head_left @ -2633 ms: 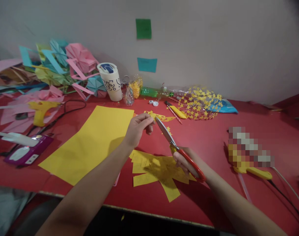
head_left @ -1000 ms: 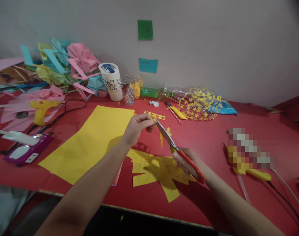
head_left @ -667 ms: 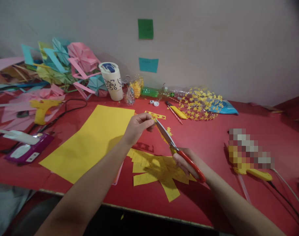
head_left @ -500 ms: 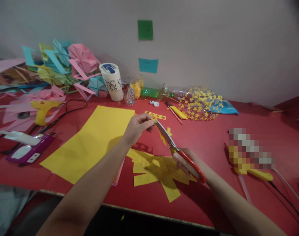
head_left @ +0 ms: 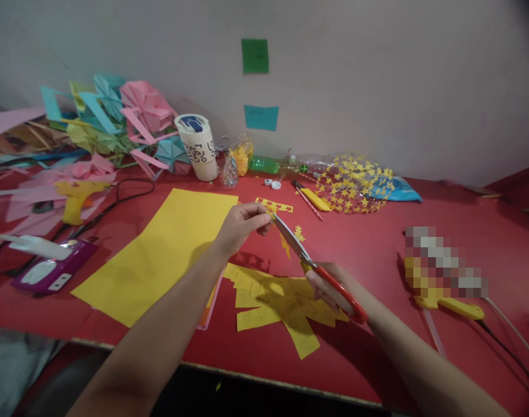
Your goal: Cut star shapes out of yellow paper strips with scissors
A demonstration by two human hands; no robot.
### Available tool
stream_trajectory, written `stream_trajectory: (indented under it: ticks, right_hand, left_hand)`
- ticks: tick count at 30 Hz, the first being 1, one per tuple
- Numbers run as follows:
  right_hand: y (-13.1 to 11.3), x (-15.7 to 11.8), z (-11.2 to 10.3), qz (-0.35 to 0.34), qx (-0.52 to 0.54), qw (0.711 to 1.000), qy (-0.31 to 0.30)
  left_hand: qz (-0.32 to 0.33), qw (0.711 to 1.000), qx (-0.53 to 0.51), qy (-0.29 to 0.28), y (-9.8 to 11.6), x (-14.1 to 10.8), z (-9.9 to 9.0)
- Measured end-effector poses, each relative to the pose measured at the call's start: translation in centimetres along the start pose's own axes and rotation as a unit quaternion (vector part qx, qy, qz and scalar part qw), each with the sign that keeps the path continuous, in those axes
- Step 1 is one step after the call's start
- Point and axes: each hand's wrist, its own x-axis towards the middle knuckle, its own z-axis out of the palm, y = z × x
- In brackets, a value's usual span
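Between the thumb and fingers of my left hand [head_left: 244, 226] is a small piece of yellow paper [head_left: 272, 209], mostly hidden by the fingertips. Red-handled scissors [head_left: 290, 233] are in my right hand [head_left: 327, 288], their blade tips right at that paper. A narrow jagged bit of yellow paper [head_left: 285, 245] shows under the blades. Small yellow stars [head_left: 299, 233] lie just beyond the scissors. Behind the left fingertips rests a yellow strip with star-shaped holes [head_left: 285, 208]. Overlapping yellow paper strips [head_left: 258, 317] are spread below both hands.
A large yellow sheet [head_left: 168, 249] lies under my left forearm. Glue guns [head_left: 75, 200] sit at both sides, with a purple power box [head_left: 51, 269] at left. Along the wall stand a white tumbler [head_left: 199, 152], folded paper shapes [head_left: 146, 107] and a star-covered clear bottle [head_left: 355, 182].
The view has shifted very slightly. My left fingertips and the scissor tips are a touch further left, and the jagged yellow bit under the blades hangs a little differently.
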Motion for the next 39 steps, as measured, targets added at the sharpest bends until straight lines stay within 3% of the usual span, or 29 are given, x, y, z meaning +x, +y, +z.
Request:
stream_trajectory:
  ticks: [23,31,39]
  right_hand:
    - [0.3,0.0,0.0,-0.049,-0.015,0.999,0.0]
    - [0.0,0.0,-0.2,-0.063,-0.03,0.998,0.006]
    - [0.7,0.2,0.2,-0.073,0.002,0.997,0.007]
  left_hand:
    - [-0.013,1.0,-0.008,-0.013,-0.1,0.3,-0.4]
    - [0.029,0.999,0.018,-0.032,-0.2,0.2,-0.5]
    - [0.059,0.997,0.05,-0.017,-0.3,-0.3,0.7]
